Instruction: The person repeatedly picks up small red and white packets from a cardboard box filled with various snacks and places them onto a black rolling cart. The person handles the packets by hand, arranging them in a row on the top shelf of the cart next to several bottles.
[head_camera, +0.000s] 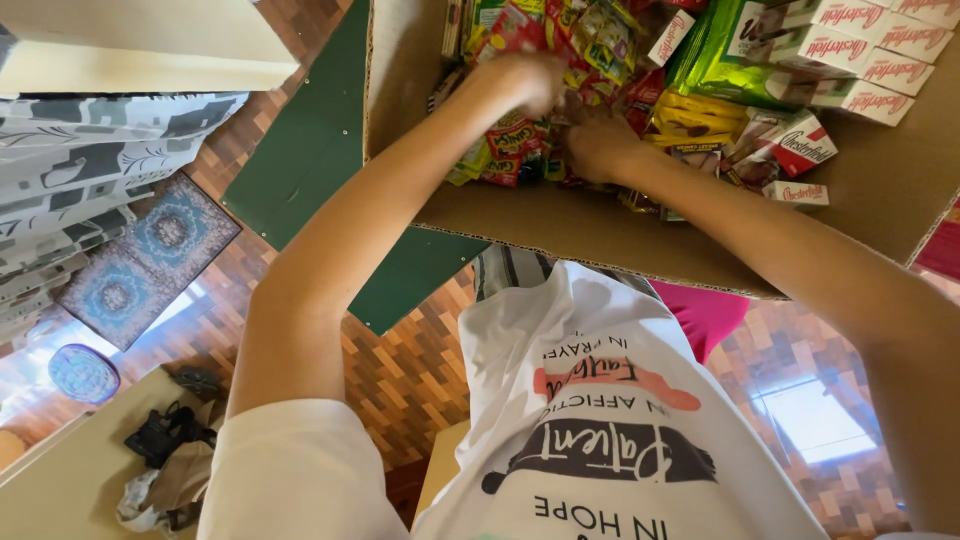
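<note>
You're digging both hands into the cardboard box (560, 225): left hand (520, 82) and right hand (597, 143) sitting on the red-yellow snack packets (512, 140) between them; finger closure can't be told.

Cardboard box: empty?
No. The cardboard box is packed with red and yellow snack packets, and both hands are in them.

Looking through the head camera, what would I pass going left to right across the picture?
Patterned rug → green board → cardboard box → left hand → right hand → yellow packets → white-and-red cartons.
</note>
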